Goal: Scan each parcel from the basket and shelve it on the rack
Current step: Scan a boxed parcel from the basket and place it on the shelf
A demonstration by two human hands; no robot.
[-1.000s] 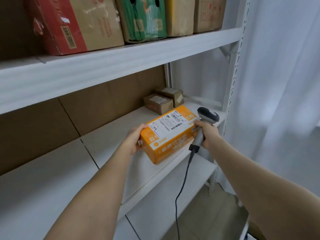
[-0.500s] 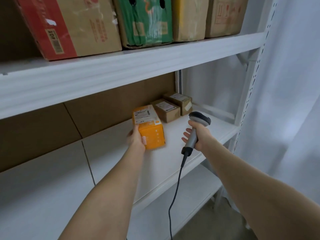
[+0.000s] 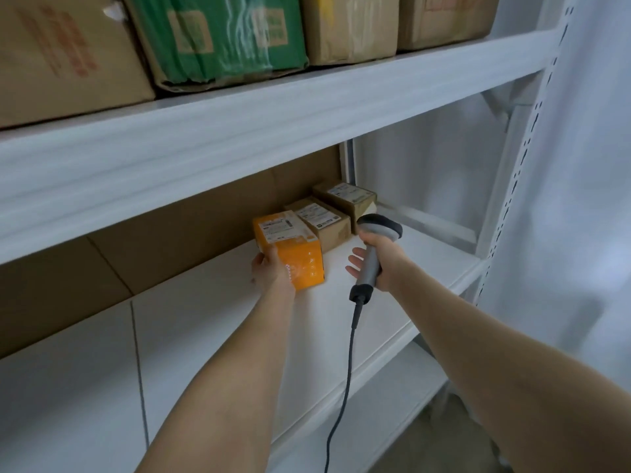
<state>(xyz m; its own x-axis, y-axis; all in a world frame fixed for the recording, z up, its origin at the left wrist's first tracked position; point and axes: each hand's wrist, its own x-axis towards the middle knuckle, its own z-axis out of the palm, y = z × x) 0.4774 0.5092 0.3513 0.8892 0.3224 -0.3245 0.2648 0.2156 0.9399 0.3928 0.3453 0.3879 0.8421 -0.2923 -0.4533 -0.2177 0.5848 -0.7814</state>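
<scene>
On the rack (image 3: 239, 131): orange parcel (image 3: 290, 249) shelved

On the middle shelf (image 3: 409, 295) the orange parcel sits label up, just beside two brown parcels (image 3: 321, 221); the left hand (image 3: 271, 273) grips its near end; the right hand (image 3: 379, 264) holds a corded scanner (image 3: 374, 254), some fingers (image 3: 353, 259) spread.

White curtain (image 3: 580, 233) at right; brownish floor (image 3: 454, 435) below.

"What is this room, a shop?"

"More a parcel storeroom. See the white steel rack (image 3: 273, 131) with slotted posts (image 3: 522, 158); taped cartons (image 3: 218, 35) line the top of the frame."

"And mid-frame?"

"An orange parcel (image 3: 290, 247) and two brown boxes (image 3: 324, 221), all with shipping labels, plus a corded scanner (image 3: 374, 254)."
</scene>
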